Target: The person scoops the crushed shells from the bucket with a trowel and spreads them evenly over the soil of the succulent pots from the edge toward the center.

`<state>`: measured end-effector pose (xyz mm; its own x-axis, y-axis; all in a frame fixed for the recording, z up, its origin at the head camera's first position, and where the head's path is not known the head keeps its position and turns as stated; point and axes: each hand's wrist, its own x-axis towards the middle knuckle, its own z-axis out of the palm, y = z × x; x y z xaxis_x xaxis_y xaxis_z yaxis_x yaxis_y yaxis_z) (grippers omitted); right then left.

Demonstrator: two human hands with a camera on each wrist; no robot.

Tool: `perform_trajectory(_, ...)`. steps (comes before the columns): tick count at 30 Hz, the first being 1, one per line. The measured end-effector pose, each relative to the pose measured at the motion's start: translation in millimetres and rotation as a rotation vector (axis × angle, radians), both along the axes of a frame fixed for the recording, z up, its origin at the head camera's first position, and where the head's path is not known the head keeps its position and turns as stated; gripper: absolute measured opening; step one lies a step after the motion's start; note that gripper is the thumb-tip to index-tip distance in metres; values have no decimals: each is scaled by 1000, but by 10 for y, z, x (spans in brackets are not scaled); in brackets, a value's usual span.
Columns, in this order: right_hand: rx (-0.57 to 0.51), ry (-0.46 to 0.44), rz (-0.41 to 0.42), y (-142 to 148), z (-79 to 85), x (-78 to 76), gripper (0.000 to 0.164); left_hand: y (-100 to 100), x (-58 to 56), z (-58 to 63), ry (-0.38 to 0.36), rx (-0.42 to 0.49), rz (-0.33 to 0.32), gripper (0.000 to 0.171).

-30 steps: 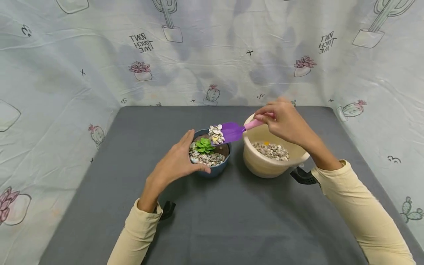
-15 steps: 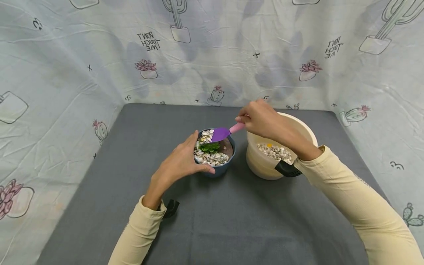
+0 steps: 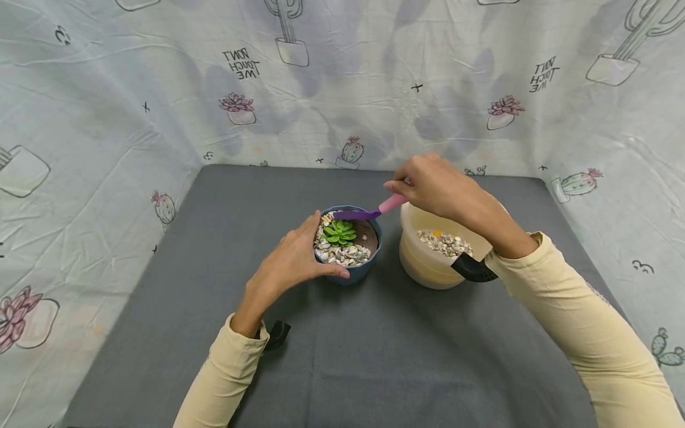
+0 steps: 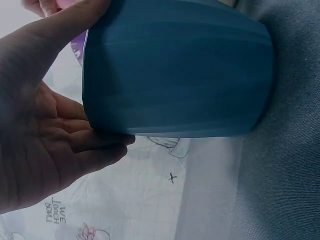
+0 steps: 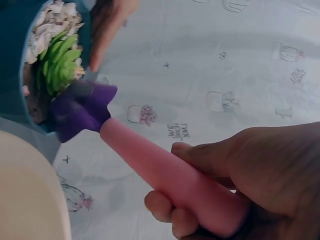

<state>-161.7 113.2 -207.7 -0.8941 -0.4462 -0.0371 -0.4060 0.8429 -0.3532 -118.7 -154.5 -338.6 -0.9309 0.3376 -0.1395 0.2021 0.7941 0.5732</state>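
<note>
My left hand (image 3: 289, 255) grips a blue flowerpot (image 3: 353, 276), thumb at the near side and fingers around the far left. A green succulent (image 3: 339, 233) grows inside, with pale shell-like chips (image 3: 345, 255) on its left and front and bare brown soil (image 3: 366, 234) at right. My right hand (image 3: 441, 185) holds the pink handle (image 5: 170, 175) of a small garden trowel. Its purple blade (image 3: 354, 215) is turned edge-on over the pot's back rim, behind the plant. In the right wrist view the blade (image 5: 82, 111) overlaps the pot's rim.
A cream plastic tub (image 3: 427, 268) stands just right of the pot, under my right forearm, with more chips (image 3: 444, 242) and an orange bit inside. Grey cloth (image 3: 342, 356) covers the table. A cactus-print curtain (image 3: 342, 89) hangs behind and at both sides.
The trowel has gone left over the pot and tipped, and the chips on its blade have dropped into the pot's back left. My left hand stays at the pot.
</note>
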Motion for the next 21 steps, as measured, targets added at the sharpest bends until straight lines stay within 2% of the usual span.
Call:
perform_trajectory(5,-37,5,8,111,62,13,34,46,3,14,9,-18,12,140)
perform_trajectory(11,-95,-30,-32,314,87,43,35,146,68,34,36,-43,61,139)
perform_trajectory(16,-175,-25,-48,542,84,93,31,272,203,35,114,-85,135,139)
perform_trajectory(21,-229,60,-24,863,101,140,18,408,348,-9,220,-157,229,139)
